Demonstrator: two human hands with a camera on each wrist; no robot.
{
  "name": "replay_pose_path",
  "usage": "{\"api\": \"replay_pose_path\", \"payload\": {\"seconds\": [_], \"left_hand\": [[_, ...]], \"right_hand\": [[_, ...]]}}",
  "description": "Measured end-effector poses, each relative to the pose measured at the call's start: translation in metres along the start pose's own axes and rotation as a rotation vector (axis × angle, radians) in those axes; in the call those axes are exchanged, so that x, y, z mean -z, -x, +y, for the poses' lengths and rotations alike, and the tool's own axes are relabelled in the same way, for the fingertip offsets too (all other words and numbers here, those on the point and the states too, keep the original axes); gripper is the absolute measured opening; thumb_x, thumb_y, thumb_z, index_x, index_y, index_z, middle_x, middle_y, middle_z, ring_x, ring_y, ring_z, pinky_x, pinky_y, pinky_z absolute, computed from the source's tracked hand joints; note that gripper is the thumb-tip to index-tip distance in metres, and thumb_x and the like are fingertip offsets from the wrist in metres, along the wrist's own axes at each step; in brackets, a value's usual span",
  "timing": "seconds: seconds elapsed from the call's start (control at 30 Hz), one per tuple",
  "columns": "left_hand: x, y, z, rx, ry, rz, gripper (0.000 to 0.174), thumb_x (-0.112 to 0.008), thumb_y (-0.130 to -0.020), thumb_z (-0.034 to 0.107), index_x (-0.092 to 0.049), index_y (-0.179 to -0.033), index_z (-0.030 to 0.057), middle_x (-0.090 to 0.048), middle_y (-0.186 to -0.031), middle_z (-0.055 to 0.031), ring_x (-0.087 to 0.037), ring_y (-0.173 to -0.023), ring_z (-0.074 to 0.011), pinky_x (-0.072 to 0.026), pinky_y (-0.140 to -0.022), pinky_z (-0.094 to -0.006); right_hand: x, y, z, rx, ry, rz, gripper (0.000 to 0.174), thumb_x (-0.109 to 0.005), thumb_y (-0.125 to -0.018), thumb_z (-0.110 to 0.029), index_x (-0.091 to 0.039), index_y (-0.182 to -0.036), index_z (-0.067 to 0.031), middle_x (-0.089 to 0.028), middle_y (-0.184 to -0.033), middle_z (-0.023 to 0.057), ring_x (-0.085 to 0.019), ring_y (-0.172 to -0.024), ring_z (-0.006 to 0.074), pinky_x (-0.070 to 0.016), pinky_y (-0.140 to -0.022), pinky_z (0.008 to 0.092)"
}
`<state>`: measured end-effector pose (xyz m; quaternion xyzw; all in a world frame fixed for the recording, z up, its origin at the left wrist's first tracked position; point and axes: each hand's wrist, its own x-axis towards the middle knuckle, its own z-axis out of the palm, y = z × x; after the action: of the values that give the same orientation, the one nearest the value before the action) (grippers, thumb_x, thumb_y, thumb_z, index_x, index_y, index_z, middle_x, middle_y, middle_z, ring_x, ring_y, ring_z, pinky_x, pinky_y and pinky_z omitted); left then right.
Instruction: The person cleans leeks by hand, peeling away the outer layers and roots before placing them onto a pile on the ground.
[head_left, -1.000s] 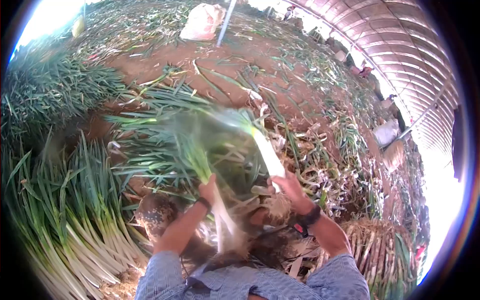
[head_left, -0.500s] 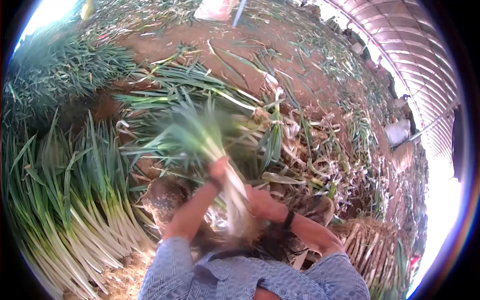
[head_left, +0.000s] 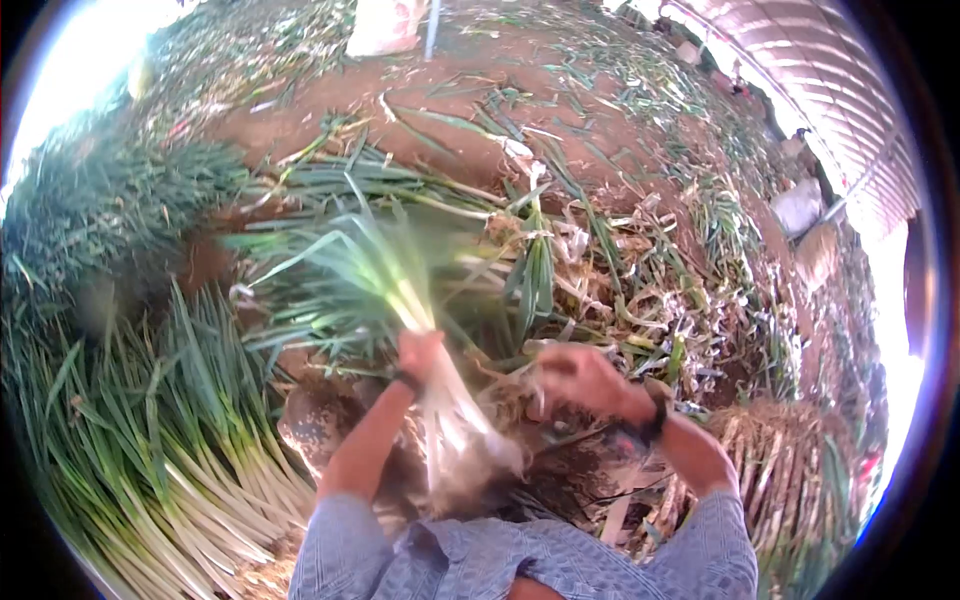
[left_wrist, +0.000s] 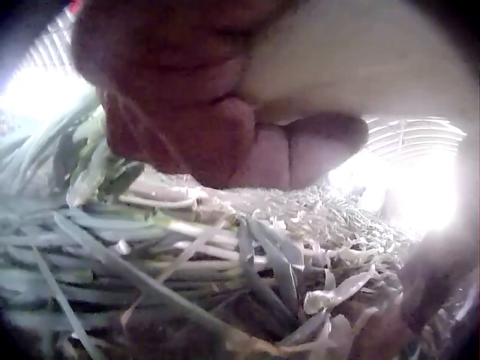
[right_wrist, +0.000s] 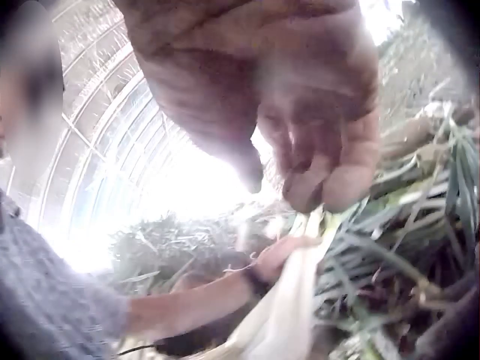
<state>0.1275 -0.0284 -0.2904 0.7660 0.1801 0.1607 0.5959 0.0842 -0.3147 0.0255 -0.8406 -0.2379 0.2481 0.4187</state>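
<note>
My left hand (head_left: 420, 357) grips a bunch of long green onions (head_left: 452, 405) round the upper part of their white stalks. Their green tops fan out ahead, and the blurred roots hang toward my lap. Close up in the left wrist view, the curled fingers (left_wrist: 217, 142) wrap a pale stalk (left_wrist: 337, 60). To the right of the bunch, my right hand (head_left: 585, 380) is held up in the air, fingers loosely bent and holding nothing. The right wrist view shows the thumb apart from the fingertips (right_wrist: 349, 184), with the bunch lower down beyond them.
More green onions (head_left: 170, 450) lean in a thick row at left, before a dark leafy heap (head_left: 110, 210). Loose onions (head_left: 400, 185) lie ahead. Peeled leaves and scraps (head_left: 660, 270) cover the ground at right, near a bundle of stalks (head_left: 770, 460). A pale sack (head_left: 385, 25) stands farther off.
A second ago my right hand held a single onion; half a second ago it was at the bunch in my left hand. Now it has drawn away to the right without an onion.
</note>
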Motion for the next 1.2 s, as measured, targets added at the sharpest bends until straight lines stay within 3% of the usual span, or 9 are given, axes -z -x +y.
{"api": "replay_pose_path", "payload": {"seconds": [0.03,0.13,0.37,0.47,0.63,0.9,0.93,1.07,1.2], "left_hand": [[0.031,0.029,0.108,0.218,0.058,-0.107,0.029,-0.072,-0.076,0.022,-0.065,-0.075,-0.0059,-0.065,-0.067,-0.0135,-0.060,-0.061,-0.0193,-0.0480,-0.057,-0.0378],[0.052,0.058,0.136,0.170,0.066,-0.262,0.035,-0.073,-0.074,0.021,-0.063,-0.087,-0.0102,-0.067,-0.076,-0.0193,-0.066,-0.069,-0.0257,-0.0523,-0.063,-0.0399],[0.060,0.097,0.173,-0.095,-0.218,-0.445,0.043,-0.077,-0.075,0.017,-0.058,-0.106,-0.0059,-0.069,-0.086,-0.0153,-0.065,-0.074,-0.0218,-0.0547,-0.070,-0.0355],[0.069,0.104,0.205,0.136,-0.028,-0.482,0.043,-0.077,-0.075,0.016,-0.058,-0.109,-0.0038,-0.070,-0.090,-0.0132,-0.066,-0.080,-0.0208,-0.0547,-0.074,-0.0343],[0.062,0.097,0.138,0.093,0.101,-0.582,0.041,-0.075,-0.084,0.018,-0.058,-0.118,0.0002,-0.068,-0.105,-0.0133,-0.063,-0.095,-0.0187,-0.0530,-0.086,-0.0359],[0.128,0.089,0.233,0.093,0.560,-0.401,0.075,-0.074,-0.081,0.030,-0.038,-0.138,-0.0015,-0.050,-0.129,-0.0203,-0.053,-0.112,-0.0276,-0.0461,-0.095,-0.0438],[0.142,0.084,0.241,-0.150,0.555,-0.288,0.057,-0.074,-0.080,0.011,-0.047,-0.127,-0.0049,-0.063,-0.108,-0.0120,-0.063,-0.089,-0.0198,-0.0564,-0.078,-0.0345],[0.255,0.072,0.316,-0.319,0.335,-0.081,0.039,-0.068,-0.085,0.001,-0.055,-0.121,0.0037,-0.061,-0.104,-0.0055,-0.060,-0.084,-0.0134,-0.0564,-0.072,-0.0291],[0.420,0.079,0.354,-0.474,0.104,0.150,0.048,-0.071,-0.084,0.020,-0.047,-0.122,0.0059,-0.059,-0.118,-0.0191,-0.056,-0.107,-0.0292,-0.0463,-0.094,-0.0403]], "right_hand": [[0.007,-0.027,0.019,0.195,0.206,0.218,0.022,-0.064,-0.095,-0.021,-0.067,-0.105,-0.0020,-0.070,-0.088,0.0065,-0.066,-0.076,0.0118,-0.0534,-0.065,0.0253],[0.014,-0.099,0.029,0.496,0.369,0.375,0.036,-0.064,-0.091,-0.017,-0.060,-0.124,-0.0033,-0.069,-0.093,0.0079,-0.057,-0.059,0.0084,-0.0443,-0.045,0.0228],[0.001,-0.208,0.074,0.153,0.560,0.196,0.023,-0.059,-0.091,-0.024,-0.067,-0.102,-0.0050,-0.072,-0.092,0.0133,-0.067,-0.075,0.0226,-0.0555,-0.067,0.0337],[0.032,-0.184,0.074,0.145,0.232,0.215,0.018,-0.055,-0.092,-0.022,-0.064,-0.082,-0.0093,-0.066,-0.077,0.0058,-0.062,-0.066,0.0181,-0.0532,-0.061,0.0298],[0.163,-0.095,0.120,-0.210,-0.254,0.773,0.019,-0.056,-0.094,-0.027,-0.058,-0.089,-0.0090,-0.061,-0.077,0.0035,-0.061,-0.066,0.0149,-0.0524,-0.060,0.0288],[0.134,-0.051,0.138,-0.334,-0.350,0.250,0.029,-0.062,-0.095,-0.031,-0.058,-0.107,-0.0047,-0.067,-0.080,0.0063,-0.064,-0.059,0.0149,-0.0518,-0.048,0.0291],[0.126,-0.059,0.125,-0.319,-0.299,0.208,0.029,-0.060,-0.096,-0.030,-0.058,-0.110,-0.0041,-0.067,-0.082,0.0070,-0.065,-0.061,0.0155,-0.0524,-0.049,0.0299],[0.096,-0.112,0.104,-0.235,-0.191,0.164,0.031,-0.059,-0.094,-0.021,-0.057,-0.116,0.0008,-0.066,-0.088,0.0086,-0.064,-0.063,0.0169,-0.0515,-0.053,0.0316],[0.059,-0.179,0.147,-0.022,0.041,-0.100,0.014,-0.059,-0.092,-0.014,-0.060,-0.092,-0.0002,-0.065,-0.075,0.0080,-0.063,-0.059,0.0162,-0.0503,-0.051,0.0328]]}}
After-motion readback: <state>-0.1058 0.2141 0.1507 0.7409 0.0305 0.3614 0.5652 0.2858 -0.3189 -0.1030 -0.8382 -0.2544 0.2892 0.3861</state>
